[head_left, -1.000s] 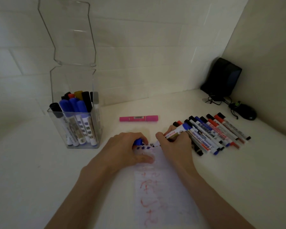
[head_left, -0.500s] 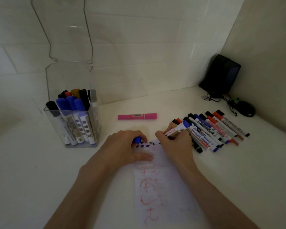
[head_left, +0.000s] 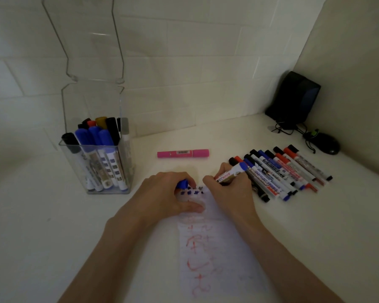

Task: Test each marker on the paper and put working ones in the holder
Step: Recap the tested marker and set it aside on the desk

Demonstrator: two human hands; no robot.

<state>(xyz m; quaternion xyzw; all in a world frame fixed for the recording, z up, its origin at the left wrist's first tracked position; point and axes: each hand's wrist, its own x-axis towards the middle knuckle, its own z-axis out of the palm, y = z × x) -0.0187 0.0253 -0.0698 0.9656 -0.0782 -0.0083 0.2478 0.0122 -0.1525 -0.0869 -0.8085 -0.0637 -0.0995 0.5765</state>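
**Testing a blue marker at the top of the paper**

The right hand (head_left: 230, 193) has its grip closed round an uncapped marker (head_left: 230, 173) with a white barrel and blue end. The marker slants down to the left, its tip at the upper edge of the paper (head_left: 217, 248), beside a short line of blue marks (head_left: 192, 190). The left hand (head_left: 162, 193) curls its grip round a blue cap (head_left: 182, 184) while its thumb presses the paper flat on the worktop (head_left: 42, 215). Red scribbles (head_left: 197, 248) fill the sheet lower down. A clear holder (head_left: 92, 99), its lid (head_left: 85, 36) standing open, stands to the left with capped markers upright inside. A row of markers (head_left: 280, 171) lies just right of the right hand. A pink marker (head_left: 183, 153) lies alone behind the hands. A black mouse (head_left: 324, 143) sits in the far right corner.
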